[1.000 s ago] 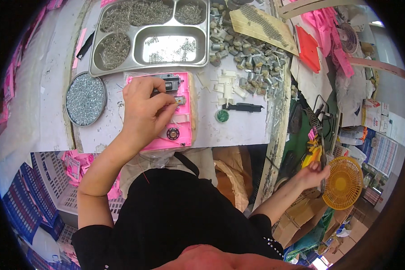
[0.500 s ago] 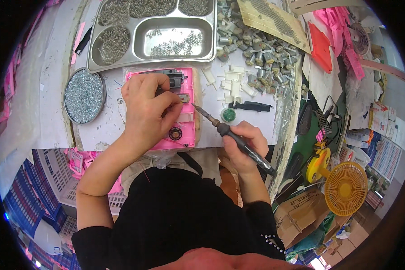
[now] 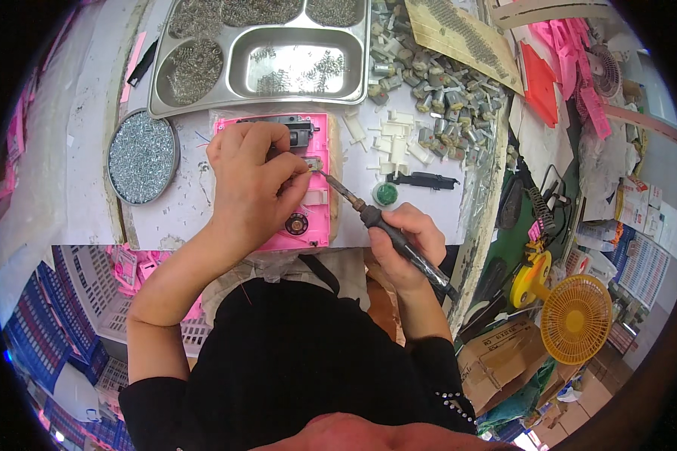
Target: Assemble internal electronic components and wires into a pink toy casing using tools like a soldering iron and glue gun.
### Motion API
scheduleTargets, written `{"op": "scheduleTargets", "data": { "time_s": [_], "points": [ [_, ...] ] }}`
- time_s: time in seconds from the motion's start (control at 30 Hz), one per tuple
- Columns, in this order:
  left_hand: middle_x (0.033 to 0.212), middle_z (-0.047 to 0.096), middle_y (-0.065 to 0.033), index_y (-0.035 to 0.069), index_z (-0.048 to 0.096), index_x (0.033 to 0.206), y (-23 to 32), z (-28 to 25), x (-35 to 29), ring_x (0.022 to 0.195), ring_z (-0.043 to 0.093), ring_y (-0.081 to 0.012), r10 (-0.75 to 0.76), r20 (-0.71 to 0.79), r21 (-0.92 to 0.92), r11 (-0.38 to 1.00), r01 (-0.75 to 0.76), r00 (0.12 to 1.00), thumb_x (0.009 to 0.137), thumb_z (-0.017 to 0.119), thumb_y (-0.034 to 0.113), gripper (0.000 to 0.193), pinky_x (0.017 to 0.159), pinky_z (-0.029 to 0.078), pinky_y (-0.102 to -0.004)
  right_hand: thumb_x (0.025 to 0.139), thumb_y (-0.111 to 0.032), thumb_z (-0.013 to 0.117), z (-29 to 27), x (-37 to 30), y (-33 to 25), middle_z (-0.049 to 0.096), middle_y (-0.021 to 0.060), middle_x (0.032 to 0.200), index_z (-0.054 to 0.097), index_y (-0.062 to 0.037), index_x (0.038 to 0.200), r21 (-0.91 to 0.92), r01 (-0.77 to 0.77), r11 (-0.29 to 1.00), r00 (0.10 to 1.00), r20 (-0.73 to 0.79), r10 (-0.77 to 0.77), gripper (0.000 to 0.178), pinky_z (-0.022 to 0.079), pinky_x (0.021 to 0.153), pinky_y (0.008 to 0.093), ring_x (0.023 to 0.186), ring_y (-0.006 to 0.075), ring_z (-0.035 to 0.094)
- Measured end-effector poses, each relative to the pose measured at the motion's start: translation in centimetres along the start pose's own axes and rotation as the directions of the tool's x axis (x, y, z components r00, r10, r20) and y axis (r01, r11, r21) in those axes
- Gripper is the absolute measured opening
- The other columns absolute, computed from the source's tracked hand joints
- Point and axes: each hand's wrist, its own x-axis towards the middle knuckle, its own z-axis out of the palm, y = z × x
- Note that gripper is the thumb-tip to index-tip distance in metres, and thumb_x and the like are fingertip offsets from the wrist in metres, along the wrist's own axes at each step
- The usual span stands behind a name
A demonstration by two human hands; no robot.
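Note:
A pink plastic housing [image 3: 314, 214] lies flat on the white bench in front of me, with a black part at its top and a small round speaker near its bottom. My left hand [image 3: 252, 180] rests on it, fingers pinched on a small piece at its right side. My right hand [image 3: 406, 244] grips a black soldering iron [image 3: 368, 218] like a pen. The iron's tip touches the housing right next to my left fingertips.
A steel compartment tray [image 3: 353, 79] of small metal parts sits behind the housing. A round dish of screws [image 3: 141, 156] lies left. Several small motors [image 3: 429, 83] and white plastic pieces [image 3: 395, 139] lie right, with a green cap [image 3: 386, 195]. A yellow fan [image 3: 572, 316] stands lower right.
My right hand came up from beside the yellow fan with the soldering iron and brought its tip to the pink housing. My left hand stayed on the housing.

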Motion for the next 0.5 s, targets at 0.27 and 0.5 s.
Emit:
{"op": "scheduleTargets", "data": {
  "time_s": [0.27, 0.5],
  "points": [
    [0.104, 0.059, -0.0030, 0.014, 0.073, 0.083, -0.06, -0.27, -0.01, 0.103, 0.054, -0.0276, 0.017, 0.027, 0.024, 1.000, -0.017, 1.000, 0.070, 0.083, 0.015, 0.016, 0.093, 0.035, -0.0458, 0.080, 0.000, 0.085, 0.10, 0.23, 0.24, 0.058, 0.0057, 0.069, 0.066, -0.0017, 0.105, -0.037, 0.057, 0.998, 0.998, 0.015, -0.056, 0.031, 0.037, 0.050, 0.0284, 0.056, 0.0148, 0.052],
    [0.104, 0.059, -0.0038, 0.014, 0.074, 0.084, 0.01, -0.33, 0.04, 0.102, 0.054, -0.0277, 0.027, 0.022, 0.035, 0.999, -0.028, 0.999, 0.071, 0.084, 0.017, 0.017, 0.094, 0.035, -0.0452, 0.080, 0.000, 0.084, -0.38, 0.25, -0.26, 0.059, 0.0060, 0.070, 0.066, -0.0015, 0.104, -0.052, 0.024, 0.998, 1.000, 0.019, -0.023, 0.031, 0.038, 0.051, 0.0284, 0.056, 0.0155, 0.052]
  ]
}}
